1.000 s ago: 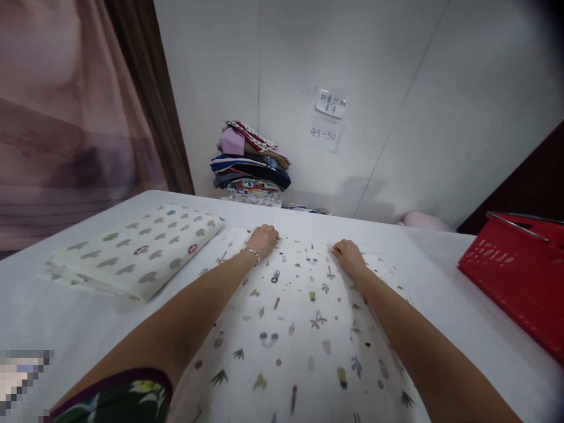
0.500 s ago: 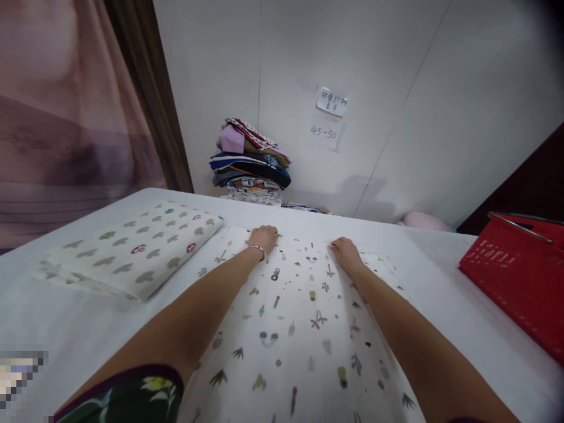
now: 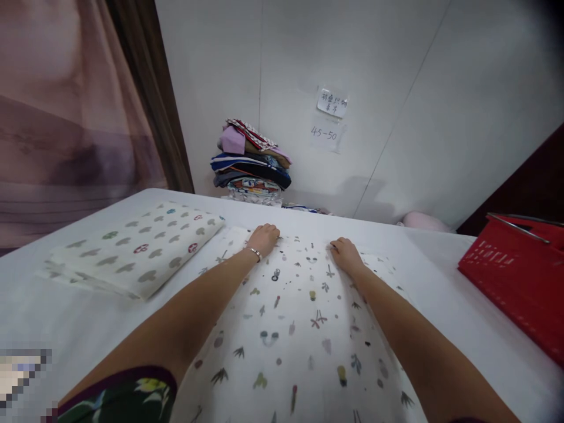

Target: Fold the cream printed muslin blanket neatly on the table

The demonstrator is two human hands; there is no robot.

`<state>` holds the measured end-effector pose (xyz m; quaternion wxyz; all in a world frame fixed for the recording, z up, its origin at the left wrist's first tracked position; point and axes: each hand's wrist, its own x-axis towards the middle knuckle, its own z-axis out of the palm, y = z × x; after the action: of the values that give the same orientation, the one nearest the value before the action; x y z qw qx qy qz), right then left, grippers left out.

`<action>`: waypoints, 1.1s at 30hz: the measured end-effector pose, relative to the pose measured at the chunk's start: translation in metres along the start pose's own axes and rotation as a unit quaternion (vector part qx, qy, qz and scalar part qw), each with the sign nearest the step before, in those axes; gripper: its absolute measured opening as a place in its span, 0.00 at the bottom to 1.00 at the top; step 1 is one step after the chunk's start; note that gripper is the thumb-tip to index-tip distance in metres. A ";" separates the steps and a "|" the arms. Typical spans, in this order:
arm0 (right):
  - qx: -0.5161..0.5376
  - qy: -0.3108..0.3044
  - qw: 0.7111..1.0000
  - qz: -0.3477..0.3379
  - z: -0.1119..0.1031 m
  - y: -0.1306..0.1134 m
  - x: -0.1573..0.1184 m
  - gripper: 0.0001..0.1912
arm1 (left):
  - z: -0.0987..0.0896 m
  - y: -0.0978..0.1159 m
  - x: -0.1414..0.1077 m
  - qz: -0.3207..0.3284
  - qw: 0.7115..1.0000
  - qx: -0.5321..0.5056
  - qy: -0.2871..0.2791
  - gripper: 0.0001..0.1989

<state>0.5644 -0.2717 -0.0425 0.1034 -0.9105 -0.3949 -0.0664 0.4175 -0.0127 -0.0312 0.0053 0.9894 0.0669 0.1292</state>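
A white cloth [image 3: 304, 317] printed with small plants, rainbows and dots stretches over the table from its far part toward me. Near its far edge, my left hand [image 3: 263, 238], with a bracelet at the wrist, is closed on the fabric, fingers curled down. To the right and level with it, my right hand [image 3: 346, 255] pinches the same cloth between thumb and fingers. Between both hands the fabric lies fairly flat, while its near end runs out of view below. Beyond my left forearm rests a folded cream cloth [image 3: 145, 252] patterned with grey mushroom-like shapes.
At the right stands a red basket [image 3: 515, 276] with a metal handle. A stack of folded fabrics [image 3: 251, 164] rises behind the far edge of the white table [image 3: 423, 258], against the wall. A pink rounded thing [image 3: 425, 221] shows behind the table. A curtain [image 3: 79, 117] hangs at left.
My left hand has shifted very slightly, and the left forearm has moved a little to the left. My right hand stays in place on the cloth.
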 end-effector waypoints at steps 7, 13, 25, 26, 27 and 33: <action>0.022 0.012 1.000 -0.010 -0.003 0.000 -0.002 0.09 | 0.000 -0.001 -0.002 0.006 1.000 -0.019 -0.006 0.10; 0.031 0.009 0.999 0.013 -0.003 -0.002 -0.001 0.11 | 0.000 -0.002 0.001 -0.023 0.998 -0.048 -0.022 0.12; -0.017 -0.004 0.996 0.090 0.006 -0.011 0.013 0.14 | 0.016 0.012 0.023 -0.168 0.984 -0.026 -0.049 0.16; -0.020 -0.003 0.996 0.093 0.007 -0.011 0.013 0.15 | 0.016 0.013 0.024 -0.172 0.984 -0.022 -0.043 0.16; -0.021 -0.002 0.995 0.096 0.008 -0.011 0.013 0.15 | 0.015 0.014 0.024 -0.176 0.984 -0.020 -0.036 0.15; -0.020 0.009 0.995 0.099 0.000 -0.015 -0.001 0.19 | 0.000 0.023 0.007 -0.106 0.994 -0.030 0.010 0.18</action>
<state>0.5529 -0.2622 -0.0411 0.0946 -0.9462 -0.3007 -0.0725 0.4271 -0.0343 -0.0291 0.0482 0.9748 0.1671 0.1397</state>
